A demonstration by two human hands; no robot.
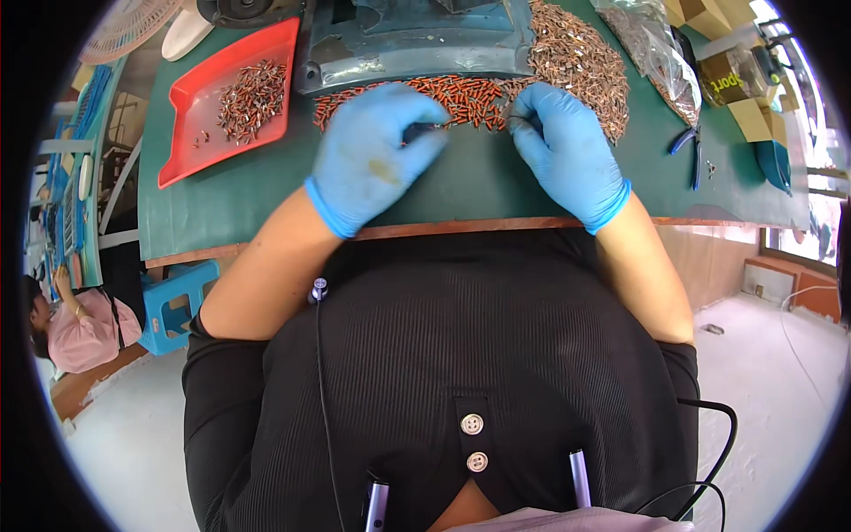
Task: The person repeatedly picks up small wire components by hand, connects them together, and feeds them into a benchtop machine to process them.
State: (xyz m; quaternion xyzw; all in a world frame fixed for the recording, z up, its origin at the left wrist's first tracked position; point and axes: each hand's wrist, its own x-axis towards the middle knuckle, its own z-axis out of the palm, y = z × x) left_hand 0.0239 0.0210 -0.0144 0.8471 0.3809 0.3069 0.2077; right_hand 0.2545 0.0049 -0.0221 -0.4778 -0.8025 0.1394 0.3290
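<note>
Both my hands wear blue gloves and work over the green table top. My left hand (374, 158) is closed, its thumb and forefinger curled toward each other; whatever lies inside the fingers is hidden. My right hand (572, 158) is pinched at the fingertips, and anything between them is too small to make out. A band of small orange-red cylindrical parts (470, 99) lies just beyond and between the hands. Past my right hand spreads a big heap of small copper-brown parts (578, 60). To the left, a red scoop-shaped tray (191, 111) holds a pile of similar small parts (253, 99).
A dark blue-grey plastic bin (417, 58) stands behind the parts. Blue-handled pliers (695, 152), a clear bag (660, 53) and cardboard boxes (753, 118) are on the right. At far left, another person (93, 328) sits near a blue stool (174, 306).
</note>
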